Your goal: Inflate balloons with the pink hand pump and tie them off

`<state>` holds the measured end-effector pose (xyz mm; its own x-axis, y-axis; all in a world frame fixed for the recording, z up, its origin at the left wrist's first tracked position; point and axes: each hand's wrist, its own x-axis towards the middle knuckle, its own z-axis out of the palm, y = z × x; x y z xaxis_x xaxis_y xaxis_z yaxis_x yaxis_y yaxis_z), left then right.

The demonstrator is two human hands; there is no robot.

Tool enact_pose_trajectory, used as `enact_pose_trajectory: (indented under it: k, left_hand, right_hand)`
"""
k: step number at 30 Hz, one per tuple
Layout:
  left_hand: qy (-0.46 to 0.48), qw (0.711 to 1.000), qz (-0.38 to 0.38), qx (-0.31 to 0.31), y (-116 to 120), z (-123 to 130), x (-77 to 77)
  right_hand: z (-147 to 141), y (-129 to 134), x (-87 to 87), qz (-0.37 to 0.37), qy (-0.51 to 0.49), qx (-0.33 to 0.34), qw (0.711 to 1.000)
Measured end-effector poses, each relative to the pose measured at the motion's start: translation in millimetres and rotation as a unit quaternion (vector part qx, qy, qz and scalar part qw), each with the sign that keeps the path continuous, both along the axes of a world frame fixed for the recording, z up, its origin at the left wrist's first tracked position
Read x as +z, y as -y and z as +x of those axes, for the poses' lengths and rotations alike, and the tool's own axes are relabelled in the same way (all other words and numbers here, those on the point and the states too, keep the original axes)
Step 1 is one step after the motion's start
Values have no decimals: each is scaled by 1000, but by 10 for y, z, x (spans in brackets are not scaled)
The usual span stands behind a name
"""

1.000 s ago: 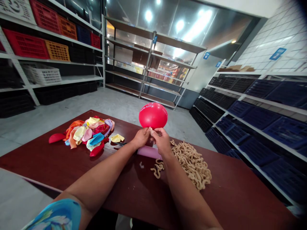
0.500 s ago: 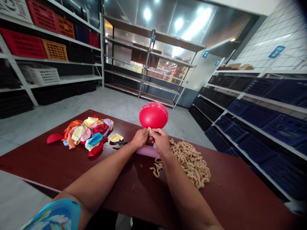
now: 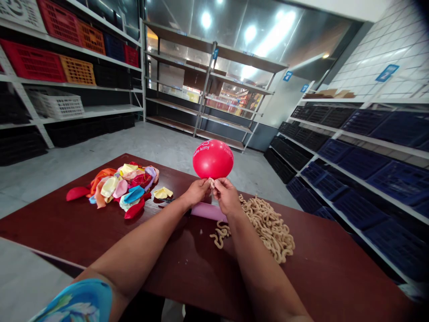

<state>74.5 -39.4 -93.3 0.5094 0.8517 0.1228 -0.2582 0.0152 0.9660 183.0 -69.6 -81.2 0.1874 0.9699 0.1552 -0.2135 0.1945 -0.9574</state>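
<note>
Balloon (image 3: 213, 158), red, inflated, near the far edge of the table (image 3: 321, 255). Left hand (image 3: 197, 191) and right hand (image 3: 227, 196): fingertips pinching its half-hidden neck, presumably to hold air in. Limp balloons (image 3: 119, 188) left, tan cords (image 3: 268, 226) right, both within reach.

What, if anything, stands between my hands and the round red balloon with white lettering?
Nothing visible: your left hand and right hand pinch the round red balloon at its underside. The long pink object lies below them.
</note>
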Motion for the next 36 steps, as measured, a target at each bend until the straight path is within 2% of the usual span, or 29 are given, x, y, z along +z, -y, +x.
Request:
enact_pose_trajectory:
  k: [3, 6, 8, 11, 15, 18, 21, 23, 26, 30, 33, 36]
  left_hand:
    - [-29, 999, 27, 3, 5, 16, -8]
    - [-85, 994, 68, 2, 29, 38, 1]
    - [-103, 991, 83, -13, 54, 46, 18]
    - [-88, 992, 70, -55, 92, 30, 57]
    - [-68, 992, -11, -104, 120, -27, 105]
    - [-56, 990, -56, -120, 130, -48, 124]
    - [-61, 989, -65, -118, 143, -30, 127]
    - [-76, 993, -34, -88, 144, -4, 113]
    - [-114, 991, 62, 21, 104, 27, 53]
    - [-204, 957, 139, 155, -7, 16, -59]
    - [-251, 926, 181, 216, -90, -34, -102]
    - [-322, 887, 211, 255, -180, -166, -89]
  right_hand:
    - [22, -19, -13, 19, 51, -68, 996]
    - [58, -50, -67, 50, 138, -172, 974]
    - [94, -69, -107, 59, 190, -207, 958]
    - [144, -84, -147, 67, 241, -217, 944]
    - [155, -80, -159, 68, 260, -220, 938]
    - [138, -75, -165, 65, 252, -223, 939]
    - [132, -77, -184, 60, 228, -224, 946]
    - [137, -84, -198, 47, 213, -218, 951]
    - [137, -108, -209, 27, 191, -208, 959]
    - [125, -154, -209, 30, 80, -179, 980]
    - [169, -202, -239, 32, -9, -183, 983]
    - [261, -266, -318, 7, -36, -182, 983]
